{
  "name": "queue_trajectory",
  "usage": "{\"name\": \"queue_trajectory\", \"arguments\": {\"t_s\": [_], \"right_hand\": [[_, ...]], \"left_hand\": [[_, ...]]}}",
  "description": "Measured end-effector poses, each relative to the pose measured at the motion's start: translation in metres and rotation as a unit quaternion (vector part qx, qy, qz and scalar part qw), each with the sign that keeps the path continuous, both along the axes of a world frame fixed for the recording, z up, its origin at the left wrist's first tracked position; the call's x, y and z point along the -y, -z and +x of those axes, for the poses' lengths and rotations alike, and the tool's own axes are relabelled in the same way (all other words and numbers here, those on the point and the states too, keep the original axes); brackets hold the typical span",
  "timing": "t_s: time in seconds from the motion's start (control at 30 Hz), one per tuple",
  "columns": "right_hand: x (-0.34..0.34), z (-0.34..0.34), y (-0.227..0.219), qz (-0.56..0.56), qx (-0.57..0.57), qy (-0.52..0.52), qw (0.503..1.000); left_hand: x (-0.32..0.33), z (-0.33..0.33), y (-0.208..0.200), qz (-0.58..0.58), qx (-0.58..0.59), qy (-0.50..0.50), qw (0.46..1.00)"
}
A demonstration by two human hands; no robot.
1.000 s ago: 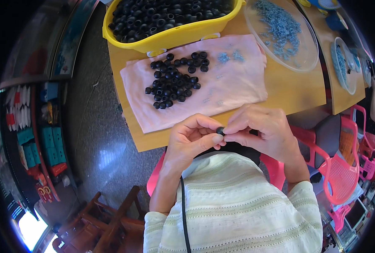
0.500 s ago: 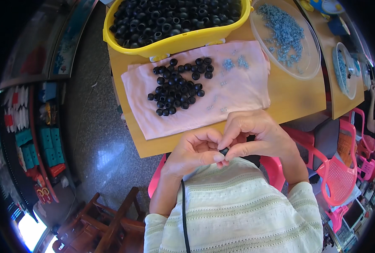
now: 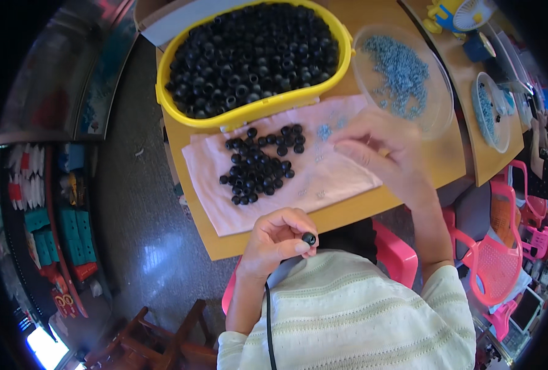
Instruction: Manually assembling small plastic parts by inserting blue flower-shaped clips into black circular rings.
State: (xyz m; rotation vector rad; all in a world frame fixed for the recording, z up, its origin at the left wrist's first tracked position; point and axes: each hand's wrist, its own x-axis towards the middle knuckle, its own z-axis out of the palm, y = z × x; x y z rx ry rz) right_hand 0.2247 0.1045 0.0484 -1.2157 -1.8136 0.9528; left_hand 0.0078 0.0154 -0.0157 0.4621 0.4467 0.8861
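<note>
Close to my lap, my left hand (image 3: pixel 273 245) pinches a small round black cap (image 3: pixel 309 238) between thumb and fingers, its hole showing. My right hand (image 3: pixel 388 154) is over the right part of a pink cloth (image 3: pixel 215 213), blurred by motion; whether its fingers hold anything is not visible. Beside its fingertips lies a little cluster of light blue pieces (image 3: pixel 324 131). Some small clear bits (image 3: pixel 305 192) are scattered lower on the cloth. To the left on it is a loose group of black caps (image 3: pixel 258 176).
A yellow tub (image 3: pixel 162 92) full of black caps stands at the far edge. Right of it, a clear round tray (image 3: pixel 437 123) holds a heap of blue pieces. Another clear tray (image 3: pixel 502 139) sits farther right. Pink chairs (image 3: pixel 494 268) are at the right, shelves (image 3: pixel 43 216) at the left.
My hands were together at the black cap. Now the right has moved away, up over the cloth toward the blue pieces, while the left keeps the cap near my lap. The view has shifted.
</note>
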Motion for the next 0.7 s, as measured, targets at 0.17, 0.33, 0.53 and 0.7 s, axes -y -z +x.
{"name": "queue_trajectory", "arguments": {"t_s": [0.17, 0.33, 0.53, 0.7], "right_hand": [[-0.056, -0.002, -0.027, 0.157, 0.106, 0.023, 0.982], [-0.095, -0.005, -0.027, 0.242, 0.239, 0.040, 0.939], [-0.109, -0.018, -0.027, 0.169, 0.196, 0.018, 0.966], [-0.123, -0.032, -0.018, 0.189, 0.160, -0.022, 0.969]], "left_hand": [[-0.002, 0.003, -0.005, 0.026, -0.053, -0.025, 0.998], [-0.003, -0.001, -0.005, 0.019, -0.053, -0.040, 0.998], [-0.007, -0.006, 0.001, 0.026, -0.047, -0.040, 0.998], [-0.008, -0.008, 0.002, 0.024, -0.043, -0.045, 0.998]]}}
